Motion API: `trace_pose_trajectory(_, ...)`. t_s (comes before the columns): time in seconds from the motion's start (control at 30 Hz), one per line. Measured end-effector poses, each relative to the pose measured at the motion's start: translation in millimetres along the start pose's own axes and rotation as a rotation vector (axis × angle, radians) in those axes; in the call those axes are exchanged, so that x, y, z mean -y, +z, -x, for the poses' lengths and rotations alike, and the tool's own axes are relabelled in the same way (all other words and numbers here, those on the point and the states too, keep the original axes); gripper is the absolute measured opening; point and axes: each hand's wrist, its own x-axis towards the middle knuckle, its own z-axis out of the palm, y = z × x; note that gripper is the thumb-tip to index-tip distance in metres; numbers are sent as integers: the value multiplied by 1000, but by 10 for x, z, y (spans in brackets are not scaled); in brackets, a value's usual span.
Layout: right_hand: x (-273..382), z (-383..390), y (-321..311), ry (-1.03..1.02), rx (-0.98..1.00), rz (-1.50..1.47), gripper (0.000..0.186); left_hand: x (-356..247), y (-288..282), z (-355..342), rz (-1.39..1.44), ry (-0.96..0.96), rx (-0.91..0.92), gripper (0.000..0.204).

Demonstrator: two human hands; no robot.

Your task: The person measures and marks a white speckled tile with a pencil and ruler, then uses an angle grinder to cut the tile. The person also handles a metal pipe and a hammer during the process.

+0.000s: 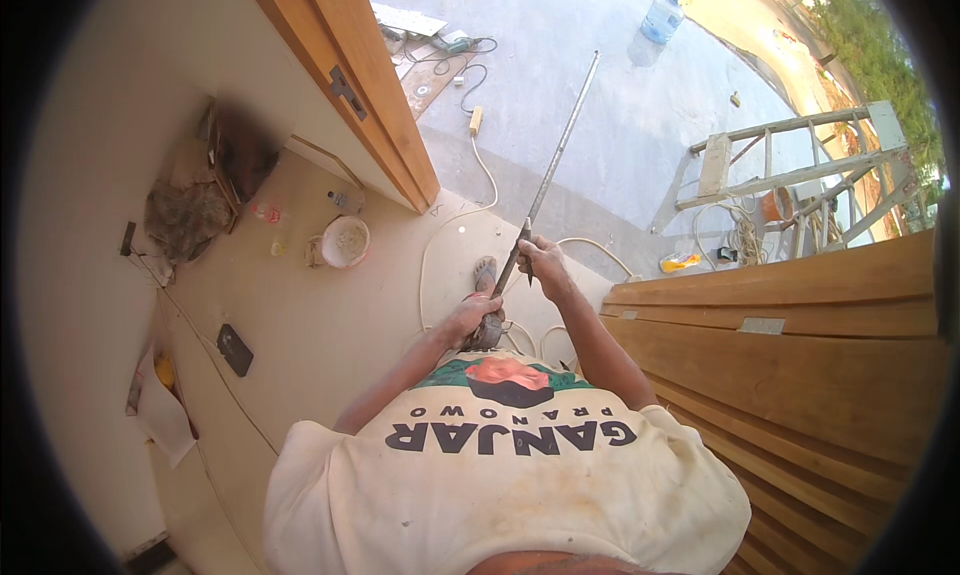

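Observation:
I look down over my cream shirt at a long thin metal rod point(560, 150) that slants from my hands up toward the grey concrete yard. My right hand point(543, 260) grips the rod higher up, with a dark pencil-like stick showing at its fingers. My left hand point(478, 317) holds the rod's lower end, close above a sandalled foot point(486, 275) on the pale floor.
A wooden door leaf point(360, 75) stands open at the upper left, and a slatted wooden panel point(800, 355) fills the right. A white bowl point(346, 241), a white cable point(485, 180), an aluminium ladder point(800, 165), a water jug point(661, 19) and a dark phone point(235, 349) lie around.

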Motion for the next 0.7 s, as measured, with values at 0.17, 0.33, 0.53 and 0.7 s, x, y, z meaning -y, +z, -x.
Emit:
trace_pose_trajectory(0.17,842,-954,18,-45,-77,41,12,-1207,-257,-584,-35,-16,-34,32)
trace_pose_trajectory(0.33,1449,-1755,-22,-47,-107,27,12,-2143,-481,-1066,-36,-39,-79,33)
trace_pose_trajectory(0.53,2004,-2896,-55,-35,-20,48,12,-2857,-919,-1813,104,-72,-141,25)
trace_pose_trajectory(0.7,2546,-4089,-121,-59,60,169,13,-3580,-1290,-2630,277,7,-220,20)
